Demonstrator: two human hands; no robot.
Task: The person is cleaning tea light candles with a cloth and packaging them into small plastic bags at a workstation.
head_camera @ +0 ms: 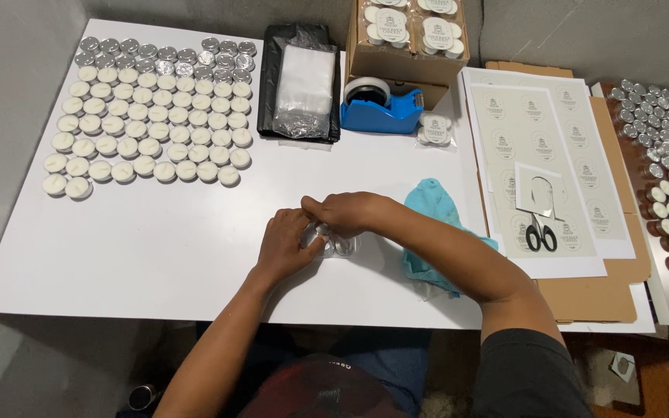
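While both hands met mid-surface, left hand [286,246] and right hand [348,214] closed on a clear candle pouch [333,241]; best kept flat, gripped evenly.

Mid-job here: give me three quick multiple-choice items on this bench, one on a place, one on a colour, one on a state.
1. Where are the scissors?
A on the label sheets
B inside the cardboard box
C among the white tealights

2. What colour is the tape dispenser?
A red
B blue
C green

3. What are the left hand and right hand doing?
A resting apart
B holding the scissors
C both closed on a small clear packet

Key: 1 A, they lie on the label sheets; 2 B, its body is blue; 3 C, both grip the clear packet.
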